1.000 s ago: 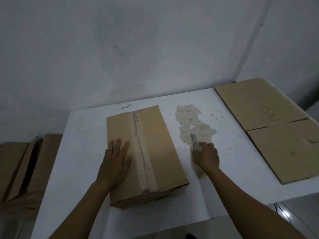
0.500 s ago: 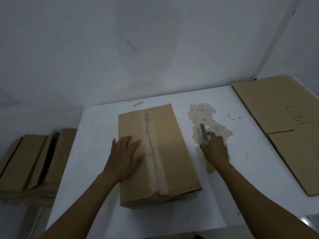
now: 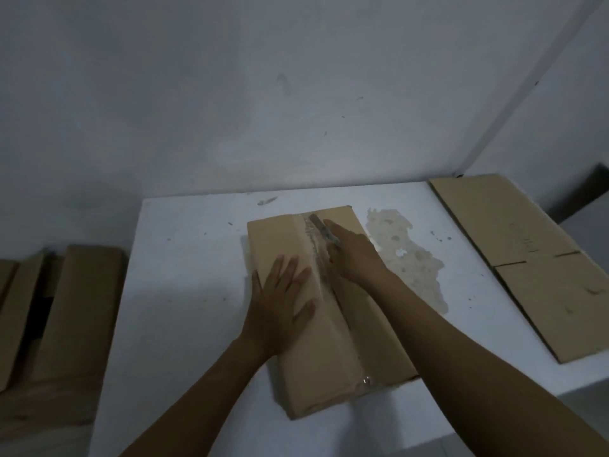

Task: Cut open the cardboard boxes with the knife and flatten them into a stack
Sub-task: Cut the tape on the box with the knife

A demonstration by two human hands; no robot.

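**Knife set at far end of seam, box pinned flat**

Sealed cardboard box lies lengthwise on the white tabletop, long axis running away from the person. A tape seam runs down the middle of its top face.

Left hand: fingers straight and spread, palm pressed on the top panel, just left of the seam. It holds nothing. Likely purpose: weight on the box so it cannot slide or twist under the cut, with the fingers kept off the blade's line.

Right hand: curled round the handle of the knife, just across the seam from the left hand and a little beyond it. The blade reaches past the knuckles to the seam near the box's far edge. I cannot tell whether the tip has gone into the tape. Starting at the far end suggests a pull stroke back toward the body along the seam.

Judgement: the cut on this box is at its start; flaps closed, tape looks whole along the near stretch.

Well to the right of the right hand lies flattened cardboard, probably the stack. Between it and that hand is a pale stain on the tabletop. Far left of the left hand, below the tabletop's edge, stands more cardboard, perhaps boxes waiting.

Risk: blade drifting toward the left fingertips.
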